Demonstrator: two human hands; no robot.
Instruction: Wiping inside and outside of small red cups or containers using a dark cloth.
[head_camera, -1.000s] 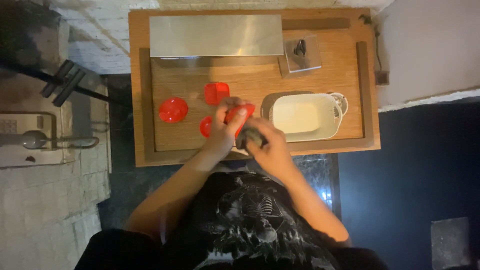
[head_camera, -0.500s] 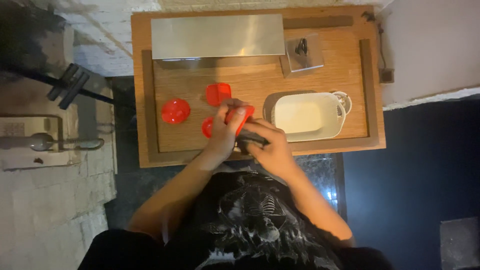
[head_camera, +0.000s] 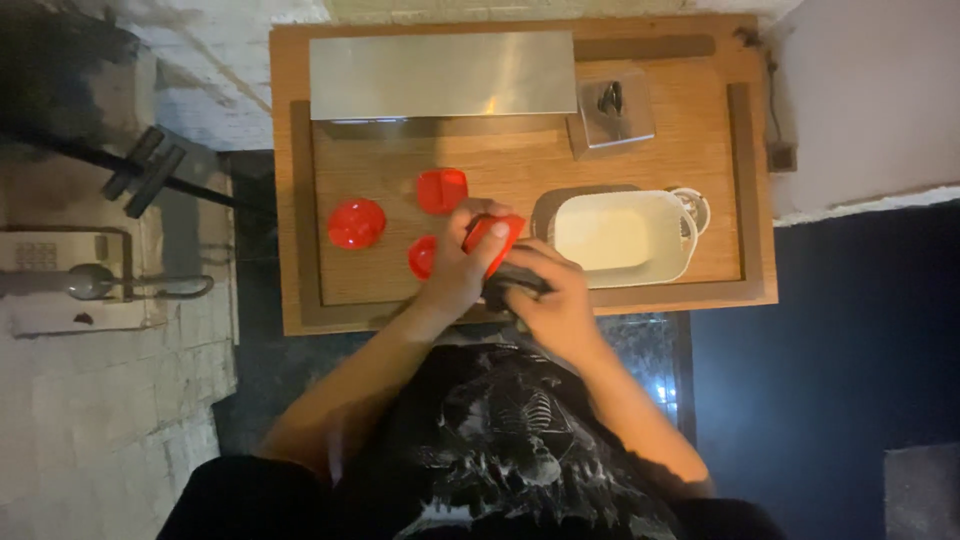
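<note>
My left hand (head_camera: 452, 268) holds a red plastic piece (head_camera: 493, 238) up over the near edge of a wooden tray (head_camera: 520, 160). My right hand (head_camera: 553, 295) grips a dark object (head_camera: 505, 287) pressed against the underside of that red piece. A round red lid (head_camera: 356, 222) lies to the left on the tray, a squarish red piece (head_camera: 441, 190) sits behind my left hand, and a third red piece (head_camera: 421, 256) peeks out from beside my left wrist.
A white rectangular basin (head_camera: 618, 235) stands right of my hands. A long metal box (head_camera: 442, 74) and a small metal square holder (head_camera: 611, 108) line the tray's far side. A grey telephone (head_camera: 60, 282) sits on the floor at left.
Both hands stay together at the tray's near edge. The red piece has tilted slightly in my left hand while the dark object shifts against it.
</note>
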